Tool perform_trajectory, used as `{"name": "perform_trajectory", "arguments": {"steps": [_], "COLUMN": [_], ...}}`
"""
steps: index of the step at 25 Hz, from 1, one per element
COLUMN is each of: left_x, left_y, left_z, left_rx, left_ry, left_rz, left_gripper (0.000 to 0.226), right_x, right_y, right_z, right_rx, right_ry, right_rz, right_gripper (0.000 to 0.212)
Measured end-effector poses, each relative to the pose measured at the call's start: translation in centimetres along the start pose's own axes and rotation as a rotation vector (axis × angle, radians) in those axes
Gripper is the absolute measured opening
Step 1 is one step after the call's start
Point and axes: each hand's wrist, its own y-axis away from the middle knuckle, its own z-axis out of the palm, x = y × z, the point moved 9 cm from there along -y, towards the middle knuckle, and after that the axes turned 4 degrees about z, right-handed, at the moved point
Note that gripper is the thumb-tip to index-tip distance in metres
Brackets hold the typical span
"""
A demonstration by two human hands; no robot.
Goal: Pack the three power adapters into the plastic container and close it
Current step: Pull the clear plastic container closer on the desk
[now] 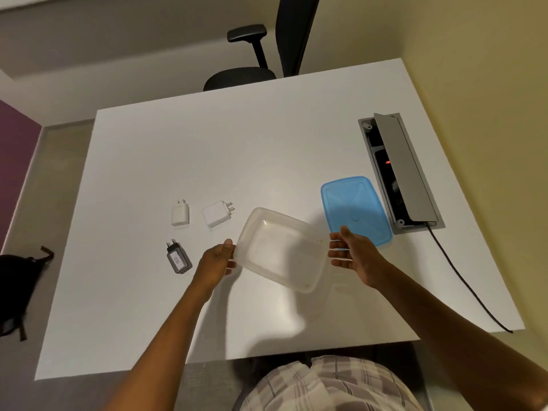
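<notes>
Checked shirt fabric [332,384] fills the near edge, and both bare forearms reach out from it over the white desk [237,149]. Left hand [215,262] has its grip closed on the left rim of the clear plastic container [281,250], thumb on top and fingers under; right hand [353,253] sits at the right rim with fingers spread and fairly wide, and whether it truly clamps the rim or only steadies it I cannot tell. That container appears lifted and tilted above the desk, casting a soft shadow toward the near side. It is a shallow, cloudy, rounded rectangle, empty, thin-walled and probably flexible. Its blue lid [354,212] lies flat to the right, just beside the open grey cable box [400,173]. Three adapters wait on the left, all apart from each other: a small white one [180,214], a larger white one [217,213] right of it with pins pointing right, and a dark grey one [178,259] nearer, carrying a label. Risks, as I judge them: a one-sided hold could let the light tub twist or slip; setting it down on an adapter would leave it rocking; and the lid sits close enough to the cable box to be nudged into it when picked up
</notes>
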Motion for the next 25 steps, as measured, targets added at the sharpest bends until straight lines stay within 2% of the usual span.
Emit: {"name": "perform_trajectory", "arguments": {"steps": [6, 11, 22, 25], "left_x": [-4.5, -6.1, -6.4, -6.4], "left_y": [4.4, 6.0, 6.6, 6.6], "left_z": [1.9, 3.4, 3.3, 2.8], "left_rx": [-0.004, 0.028, 0.011, 0.013], "left_ry": [-0.001, 0.080, 0.084, 0.071], "left_rz": [-0.021, -0.035, -0.028, -0.012], "left_gripper": [0.034, 0.028, 0.024, 0.020], "right_x": [-2.1, -2.5, -1.7, -1.6], "right_y": [-1.1, -2.2, -2.8, -2.6], "right_z": [0.7, 0.9, 0.5, 0.1], "right_rx": [-0.030, -0.048, 0.026, 0.092], "right_ry": [0.072, 0.124, 0.223, 0.224], "right_rz": [-0.073, -0.062, -0.064, -0.096], "right_gripper": [0.049, 0.049, 0.036, 0.032]}}
